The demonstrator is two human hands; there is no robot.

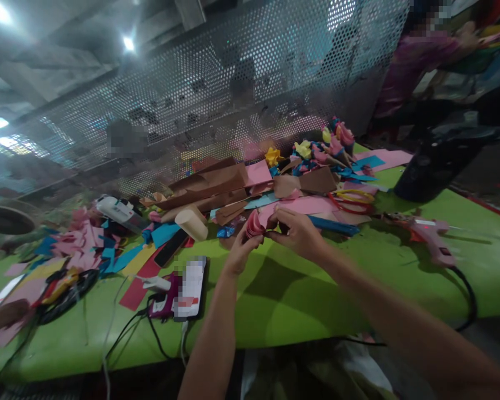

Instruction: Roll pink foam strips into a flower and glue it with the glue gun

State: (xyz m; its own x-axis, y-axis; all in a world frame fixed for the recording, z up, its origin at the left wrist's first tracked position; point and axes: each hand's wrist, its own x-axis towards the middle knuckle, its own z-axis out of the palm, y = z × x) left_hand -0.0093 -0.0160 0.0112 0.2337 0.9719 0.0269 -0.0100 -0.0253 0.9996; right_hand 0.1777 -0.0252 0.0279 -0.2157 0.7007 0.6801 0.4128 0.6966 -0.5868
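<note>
A small rolled pink paper flower point(255, 223) with layered edges stands between my hands, above the green table. My left hand point(242, 251) is closed around its lower left side. On the other side, the fingers of my right hand point(296, 232) are pinched together at the flower's edge; what lies right at the fingertips is partly hidden. Just behind the hands lie pink paper sheets point(316, 205), a crumpled blue wrapper point(230, 229) and a long blue strip point(334, 225).
A pink glue gun point(435, 241) lies on the right, its cord running off the table, near a black bin point(433, 164). Scissors point(354, 198), finished paper flowers point(335, 145) and brown paper point(212, 180) lie behind. A phone point(194, 289) and cables are left; another person's hand point(8, 316) is far left.
</note>
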